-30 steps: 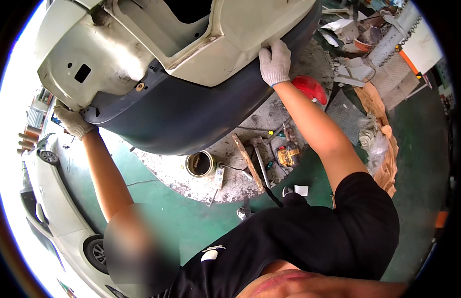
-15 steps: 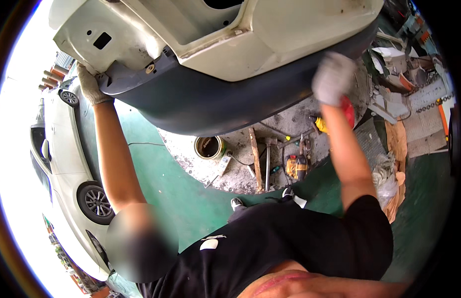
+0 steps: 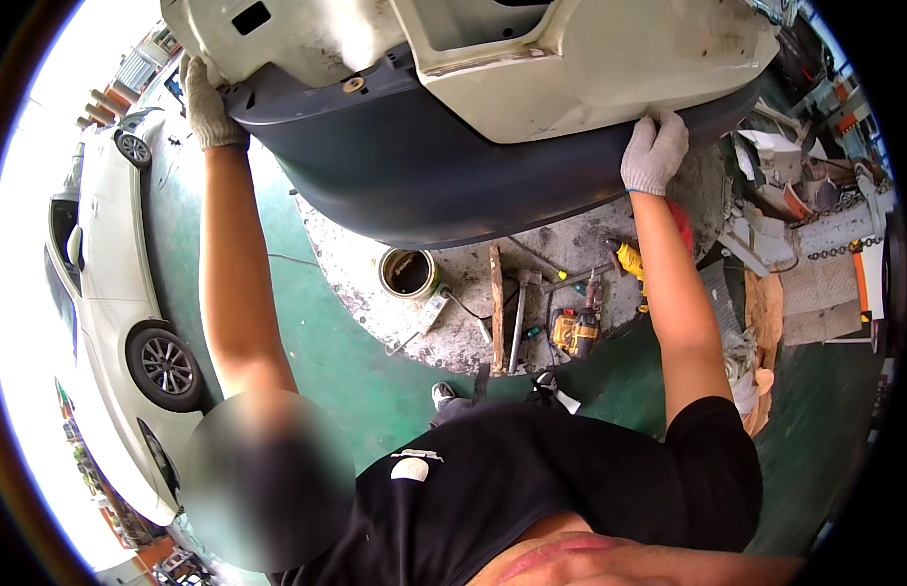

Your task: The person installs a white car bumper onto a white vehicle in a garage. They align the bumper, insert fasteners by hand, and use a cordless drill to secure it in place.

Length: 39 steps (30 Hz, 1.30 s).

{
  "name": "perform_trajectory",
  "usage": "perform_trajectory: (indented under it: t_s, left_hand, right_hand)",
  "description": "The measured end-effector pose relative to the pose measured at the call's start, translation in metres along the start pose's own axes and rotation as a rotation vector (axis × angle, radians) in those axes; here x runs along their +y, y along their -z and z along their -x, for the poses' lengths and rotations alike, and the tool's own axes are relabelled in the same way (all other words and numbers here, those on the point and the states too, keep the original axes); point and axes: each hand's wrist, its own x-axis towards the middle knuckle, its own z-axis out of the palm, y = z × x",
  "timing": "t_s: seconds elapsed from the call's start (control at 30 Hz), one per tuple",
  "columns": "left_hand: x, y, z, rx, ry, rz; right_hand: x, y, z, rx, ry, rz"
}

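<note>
A large car bumper (image 3: 453,181) spans the top of the view, its lower band dark grey and smooth. A beige body panel (image 3: 610,78) with cut-outs and scuffed edges lies along its upper side. My left hand (image 3: 208,109), in a knitted whitish glove, is closed round the bumper's left end, fingers over the upper edge. At the right, my gloved right hand (image 3: 655,156) rests on the dark band with its bent fingers hooked at the seam with the beige panel. Its fingertips are partly hidden.
Below the bumper is a paint-spattered round platform (image 3: 365,308) with an open can (image 3: 408,272), a wood strip (image 3: 496,303), a hammer (image 3: 520,317) and a yellow-black cordless drill (image 3: 575,332). A white car (image 3: 116,264) stands left; scrap parts (image 3: 766,230) are piled right.
My right hand, blurred before, now sits sharply on the seam. The bumper and beige panel have shifted right and slightly up in view, with my left hand still at the end.
</note>
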Motion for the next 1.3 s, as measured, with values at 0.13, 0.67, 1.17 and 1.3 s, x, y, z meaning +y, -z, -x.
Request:
perform_trajectory:
  t_s: [0.13,0.67,1.17,1.3]
  left_hand:
    - [0.005,-0.002,-0.002,-0.081,0.019,0.038]
    - [0.021,0.095,-0.07,0.495,-0.538,-0.308]
    - [-0.065,0.046,0.058,0.055,0.352,-0.081]
    - [-0.09,0.058,0.08,0.105,0.176,-0.491]
  right_hand:
    - [0.003,-0.001,-0.001,-0.027,-0.011,0.01]
    - [0.031,0.0,0.008,-0.127,-0.109,0.069]
    - [0.021,-0.002,0.002,-0.179,-0.135,0.096]
    - [0.02,0.0,0.001,-0.204,-0.158,0.119]
